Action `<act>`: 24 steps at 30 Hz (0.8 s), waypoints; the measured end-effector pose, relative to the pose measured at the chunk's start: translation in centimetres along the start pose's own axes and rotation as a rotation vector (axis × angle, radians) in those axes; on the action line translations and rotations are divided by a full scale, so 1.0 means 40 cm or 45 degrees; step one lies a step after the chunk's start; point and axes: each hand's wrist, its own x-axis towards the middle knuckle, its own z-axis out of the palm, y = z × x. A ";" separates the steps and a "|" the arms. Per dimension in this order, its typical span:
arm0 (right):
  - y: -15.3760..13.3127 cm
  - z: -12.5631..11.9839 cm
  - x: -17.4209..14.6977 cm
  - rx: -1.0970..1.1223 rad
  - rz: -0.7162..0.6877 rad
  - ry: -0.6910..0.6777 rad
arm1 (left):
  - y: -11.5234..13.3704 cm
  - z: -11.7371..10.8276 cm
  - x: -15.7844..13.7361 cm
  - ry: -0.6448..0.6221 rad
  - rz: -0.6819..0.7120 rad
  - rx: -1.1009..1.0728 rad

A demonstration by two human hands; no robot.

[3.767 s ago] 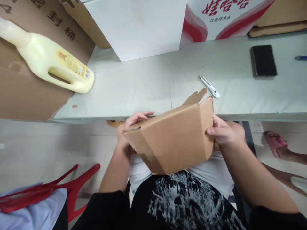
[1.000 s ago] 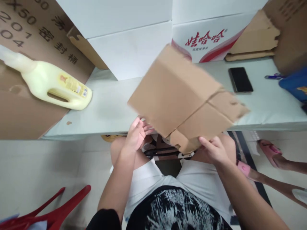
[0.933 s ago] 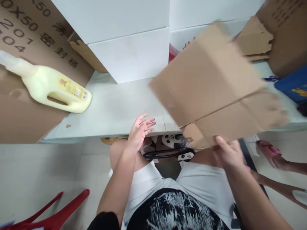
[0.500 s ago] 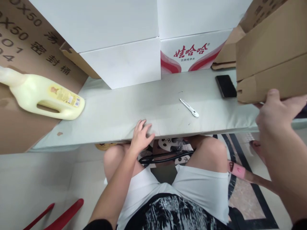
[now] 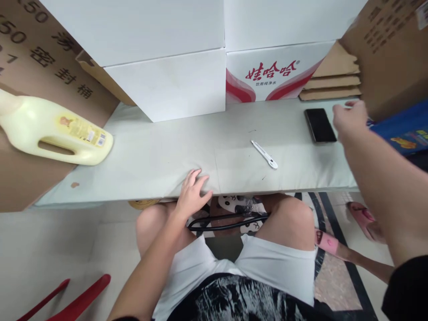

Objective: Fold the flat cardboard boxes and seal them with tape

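Phone (image 5: 320,125) at two o'clock could get bumped if the curled right hand (image 5: 351,117), pinching or not I can't tell, swings toward nine, left hand (image 5: 192,197) spread at the desk (image 5: 167,147).

The phone (image 5: 320,125) beside the right hand (image 5: 350,115) is black, the cardboard (image 5: 334,83) beyond it brown, the carton (image 5: 265,92) further left white (red-swirled).

We have room to pass over the surface (image 5: 150,149) between the yellow bottle (image 5: 72,129) and the white cutter (image 5: 265,155); white boxes (image 5: 170,89) wall off the back. Low down, the phone (image 5: 320,125) stands between our right hand (image 5: 350,117) and the white cutter.
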 end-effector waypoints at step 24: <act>-0.323 0.251 -0.669 -0.395 -1.002 -0.560 | -0.421 -0.496 0.340 0.505 -0.085 0.246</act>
